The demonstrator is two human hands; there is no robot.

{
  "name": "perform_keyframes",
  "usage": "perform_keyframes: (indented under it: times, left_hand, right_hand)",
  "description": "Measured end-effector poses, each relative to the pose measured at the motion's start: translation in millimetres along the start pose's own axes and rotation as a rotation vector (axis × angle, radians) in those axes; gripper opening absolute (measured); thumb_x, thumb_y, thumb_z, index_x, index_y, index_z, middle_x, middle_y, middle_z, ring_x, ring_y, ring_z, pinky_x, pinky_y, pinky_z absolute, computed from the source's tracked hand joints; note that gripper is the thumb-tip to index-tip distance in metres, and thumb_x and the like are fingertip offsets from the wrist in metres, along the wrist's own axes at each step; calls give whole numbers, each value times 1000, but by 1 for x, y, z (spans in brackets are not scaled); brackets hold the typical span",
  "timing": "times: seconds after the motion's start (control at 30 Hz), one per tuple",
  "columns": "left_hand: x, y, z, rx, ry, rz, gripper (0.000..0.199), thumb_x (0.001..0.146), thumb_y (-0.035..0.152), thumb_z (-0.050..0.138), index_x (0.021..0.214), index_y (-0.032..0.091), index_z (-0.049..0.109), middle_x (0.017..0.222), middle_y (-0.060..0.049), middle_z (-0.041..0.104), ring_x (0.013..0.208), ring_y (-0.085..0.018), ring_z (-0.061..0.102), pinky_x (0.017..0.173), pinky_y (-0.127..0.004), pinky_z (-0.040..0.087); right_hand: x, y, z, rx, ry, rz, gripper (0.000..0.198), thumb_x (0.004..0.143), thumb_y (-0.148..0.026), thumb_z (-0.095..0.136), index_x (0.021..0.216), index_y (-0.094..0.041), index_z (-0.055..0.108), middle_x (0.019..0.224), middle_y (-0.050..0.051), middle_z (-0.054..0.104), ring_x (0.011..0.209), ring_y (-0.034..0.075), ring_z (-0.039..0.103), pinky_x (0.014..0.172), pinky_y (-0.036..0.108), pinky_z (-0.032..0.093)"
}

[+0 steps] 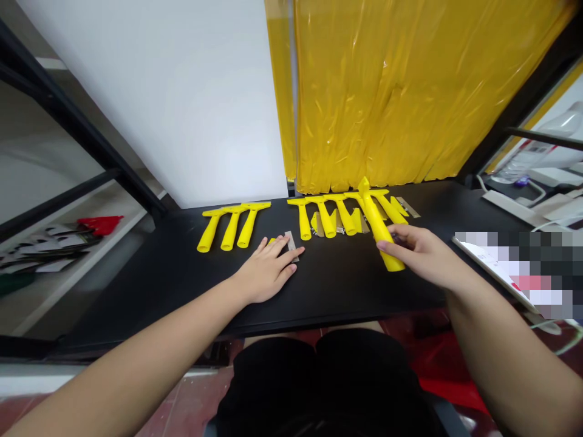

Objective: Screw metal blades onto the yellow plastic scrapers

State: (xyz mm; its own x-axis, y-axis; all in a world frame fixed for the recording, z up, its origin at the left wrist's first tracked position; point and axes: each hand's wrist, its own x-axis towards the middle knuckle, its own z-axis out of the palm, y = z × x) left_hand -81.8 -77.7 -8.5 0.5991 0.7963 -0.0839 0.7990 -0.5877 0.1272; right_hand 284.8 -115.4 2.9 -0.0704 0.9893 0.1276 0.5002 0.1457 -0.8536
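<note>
My right hand (421, 252) is closed round the thick grip of a yellow T-shaped scraper handle (376, 221), raised at a tilt with its head pointing away from me. My left hand (266, 270) lies on the black table, fingers spread. Beneath and beside its fingertips are a flat metal-coloured blade-like strip (293, 244) and a bit of yellow, partly covered. Beyond that hand, to the left, three yellow T-shaped handles (231, 230) lie in a row. Several more yellow handles (324, 218) line the table between my hands, with yellow pieces and shiny strips (359, 221) among them.
A white panel (218, 109) and a yellow plastic sheet (387, 91) stand behind the black table (155, 285). A shelf with papers and a red item (100, 225) is at left. To the right are a clear bottle (523, 158) and a partly pixelated white-edged object (492, 267).
</note>
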Motion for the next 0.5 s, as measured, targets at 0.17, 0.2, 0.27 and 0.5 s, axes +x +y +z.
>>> perform_keyframes:
  times: [0.17, 0.2, 0.27, 0.5]
  left_hand:
    - [13, 0, 2, -31, 38, -63, 56, 114, 40, 26, 165, 26, 46, 179, -12, 29, 168, -30, 23, 135, -63, 16]
    - [15, 1, 3, -36, 46, -88, 56, 114, 39, 25, 164, 23, 47, 179, -13, 29, 167, -30, 24, 134, -64, 16]
    - [21, 4, 5, -52, 54, -132, 56, 113, 37, 25, 161, 20, 49, 179, -14, 29, 167, -32, 24, 134, -66, 16]
    - [51, -1, 11, -80, 95, -237, 47, 111, 31, 27, 146, 14, 53, 176, -21, 33, 166, -34, 26, 132, -68, 19]
  right_hand:
    - [28, -12, -1, 13, -6, -66, 44, 83, -65, 81, 84, -22, 72, 69, 2, 63, 60, 17, 54, 50, 29, 41]
    - [34, -15, -2, 27, -17, -67, 44, 82, -64, 82, 85, -22, 73, 70, 2, 65, 60, 17, 56, 50, 29, 43]
    - [46, -20, -3, 55, -29, -60, 43, 81, -63, 84, 86, -21, 75, 73, 4, 69, 62, 18, 59, 52, 30, 45]
    - [89, -36, -8, 112, -8, 13, 41, 78, -58, 88, 92, -21, 77, 80, 7, 75, 63, 19, 65, 53, 32, 48]
